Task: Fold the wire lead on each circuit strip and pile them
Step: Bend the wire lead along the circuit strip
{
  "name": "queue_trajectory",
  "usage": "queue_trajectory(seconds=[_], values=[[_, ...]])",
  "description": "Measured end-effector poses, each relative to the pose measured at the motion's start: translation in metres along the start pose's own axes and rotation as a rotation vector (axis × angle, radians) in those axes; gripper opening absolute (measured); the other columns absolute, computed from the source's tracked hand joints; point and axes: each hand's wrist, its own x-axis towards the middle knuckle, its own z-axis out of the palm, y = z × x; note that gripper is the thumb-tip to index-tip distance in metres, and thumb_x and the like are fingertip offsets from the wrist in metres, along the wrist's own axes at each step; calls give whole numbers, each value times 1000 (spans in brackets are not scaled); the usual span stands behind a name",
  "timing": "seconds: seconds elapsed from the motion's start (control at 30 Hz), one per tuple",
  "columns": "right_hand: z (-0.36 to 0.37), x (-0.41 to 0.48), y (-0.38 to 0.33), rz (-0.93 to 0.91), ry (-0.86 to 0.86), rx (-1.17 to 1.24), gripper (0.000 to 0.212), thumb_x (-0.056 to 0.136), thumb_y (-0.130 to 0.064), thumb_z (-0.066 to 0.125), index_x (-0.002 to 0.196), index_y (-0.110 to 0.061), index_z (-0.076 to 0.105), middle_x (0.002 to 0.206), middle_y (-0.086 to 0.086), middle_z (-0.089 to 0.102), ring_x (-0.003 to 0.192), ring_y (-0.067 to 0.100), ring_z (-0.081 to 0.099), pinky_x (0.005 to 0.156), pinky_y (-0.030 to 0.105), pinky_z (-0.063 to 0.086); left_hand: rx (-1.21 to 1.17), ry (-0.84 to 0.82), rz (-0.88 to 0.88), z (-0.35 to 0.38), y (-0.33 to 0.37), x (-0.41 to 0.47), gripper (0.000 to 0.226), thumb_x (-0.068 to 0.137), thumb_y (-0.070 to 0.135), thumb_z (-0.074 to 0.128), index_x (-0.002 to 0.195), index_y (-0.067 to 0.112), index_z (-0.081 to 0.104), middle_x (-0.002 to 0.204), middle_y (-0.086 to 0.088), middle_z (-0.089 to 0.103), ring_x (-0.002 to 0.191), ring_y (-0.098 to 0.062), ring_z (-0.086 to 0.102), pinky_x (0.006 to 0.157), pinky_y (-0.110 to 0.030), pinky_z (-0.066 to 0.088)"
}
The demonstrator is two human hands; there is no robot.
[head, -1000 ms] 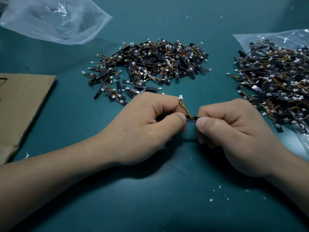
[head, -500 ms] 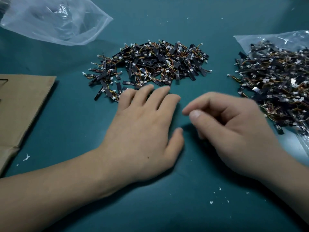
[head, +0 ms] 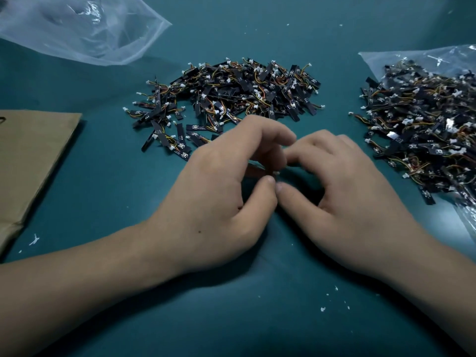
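Here left hand (head: 219,197), right hand (head: 342,191) curl beside bristly strip pile (head: 231,94).

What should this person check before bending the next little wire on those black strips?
1. Strip in the fingers: cannot tell. The left hand and right hand meet with thumb tips together, and blur hides what lies between them.
2. Pile in the middle: ok. The heap of black circuit strips with orange-yellow wires lies just beyond the fingers.
3. Pile at the right: ok. The second heap of strips lies on a clear plastic bag, close beside the right hand.
4. Side clutter: ok. The brown cardboard sheet at the left lies apart from both heaps.
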Motion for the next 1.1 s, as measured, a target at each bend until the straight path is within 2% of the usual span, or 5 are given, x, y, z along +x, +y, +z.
queue_trajectory(seconds=[0.27,0.57,0.77,0.9,1.1], values=[[3,2,10,36,40,151,13,90,-40,64,103,-40,61,104,-17,61,98,15,56,90,46,48,-259,33,-44,1,-8,3,31,87,5,73,114,18,66,97,2,65,98,-29,68,87,-44,59],[2,0,12,-91,68,248,11,96,-26,65,92,-17,68,97,-7,67,95,20,62,85,37,48,-271,132,-19,-3,-5,5,26,89,-6,71,104,16,71,89,-3,68,84,-22,69,74,-23,53],[-2,-3,9,53,134,455,23,102,-34,49,90,-18,59,85,-3,68,76,18,61,72,34,48,-427,28,-217,-3,-3,7,28,86,-2,66,109,13,65,79,-2,63,65,-33,64,60,-51,57],[-2,-1,10,19,26,418,23,101,-32,47,83,-19,55,73,0,60,69,19,56,65,37,45,-469,-50,-250,-5,1,7,22,93,28,61,109,13,65,73,-3,62,53,-18,59,49,-30,48],[-2,-4,8,-52,-34,394,20,99,-38,47,83,-28,53,69,-11,54,64,12,54,58,21,37,-349,-61,-238,-6,0,11,7,94,19,65,89,14,67,59,15,59,49,-3,50,49,-18,41]])
